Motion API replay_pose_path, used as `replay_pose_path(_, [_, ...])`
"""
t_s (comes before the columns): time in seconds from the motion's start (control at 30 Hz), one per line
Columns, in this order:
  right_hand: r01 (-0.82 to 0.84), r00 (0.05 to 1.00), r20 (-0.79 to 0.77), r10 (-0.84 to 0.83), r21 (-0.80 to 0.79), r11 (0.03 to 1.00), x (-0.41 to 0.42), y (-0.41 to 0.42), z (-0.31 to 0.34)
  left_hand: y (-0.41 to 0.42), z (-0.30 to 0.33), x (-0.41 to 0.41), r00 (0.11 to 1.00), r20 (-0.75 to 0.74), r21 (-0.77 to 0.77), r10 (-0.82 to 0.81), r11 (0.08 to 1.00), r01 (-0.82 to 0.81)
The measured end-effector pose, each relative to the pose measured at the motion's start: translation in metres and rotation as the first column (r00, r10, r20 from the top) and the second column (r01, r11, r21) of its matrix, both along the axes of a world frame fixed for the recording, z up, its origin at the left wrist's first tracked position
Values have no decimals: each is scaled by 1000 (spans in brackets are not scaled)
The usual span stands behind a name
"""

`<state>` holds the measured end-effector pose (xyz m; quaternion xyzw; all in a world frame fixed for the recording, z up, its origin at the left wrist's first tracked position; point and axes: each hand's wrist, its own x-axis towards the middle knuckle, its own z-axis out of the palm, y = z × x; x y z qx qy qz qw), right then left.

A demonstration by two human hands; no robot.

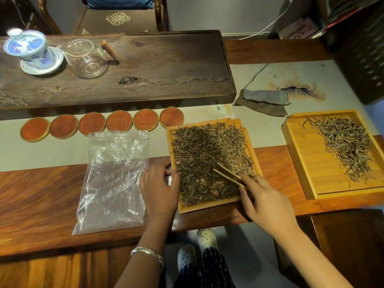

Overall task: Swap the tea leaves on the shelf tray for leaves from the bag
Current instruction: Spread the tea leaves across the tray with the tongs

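A: Bamboo, pale: tongs (226, 173) pinched in the right hand (264, 202), tips buried in the leaves (203, 154) just ahead of the knuckles.

B: And the left hand (158, 183)?

A: Curled round the near-left rim of the tray (207, 206), steadying it. Tray square between both hands, covered almost edge to edge.

B: Bag (114, 173)?

A: Just left of the left hand, flat on the wood, clear and crumpled. Looks emptied, though hard to rule out a few scraps inside.

B: So, the step in hand?

A: Probably spreading or levelling fresh leaves already tipped from the bag. Only a judgement; impossible to tell which batch from looks alone.

B: Anything off to the right?

A: Far tray (311, 163), well right of the right hand, with a loose heap (347, 146) along one side. Possibly the old batch; cannot say.

B: Next move?

A: Light, shallow strokes with the tongs, thinning the thick middle towards the corners. Firm grip on the rim meanwhile, to stop any sliding toward the table edge. Care near the low rim by the right hand, to avoid flicking leaves out.
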<state>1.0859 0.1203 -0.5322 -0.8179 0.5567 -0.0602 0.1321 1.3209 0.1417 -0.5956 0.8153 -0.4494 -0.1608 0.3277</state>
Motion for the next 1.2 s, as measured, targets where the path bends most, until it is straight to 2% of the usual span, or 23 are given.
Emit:
replay_pose_path(0.17, [91,996,-2,-92,-45,995,-18,-1,0,0,2,0,1000,-6,-35,-10,999,9])
replay_pose_path(0.4, [-30,996,86,31,-11,999,15,2,2,0,2,0,1000,3,-16,-5,1000,5])
replay_pose_path(0.63, [12,999,44,-12,-18,1000,3,-3,0,0,1,0,1000,-6,11,-7,1000,7])
replay_pose_path(0.87, [-10,1000,29,13,-78,997,21,-12,2,0,1,0,1000,-8,5,-8,1000,8])
replay_pose_path(1.07, [-28,1000,8,29,-62,998,14,-9,1,-1,1,1,1000,-11,5,-17,1000,17])
replay_pose_path(1.2, [71,997,-13,-72,-100,992,-5,-20,4,-1,0,2,1000,-12,24,-17,1000,18])
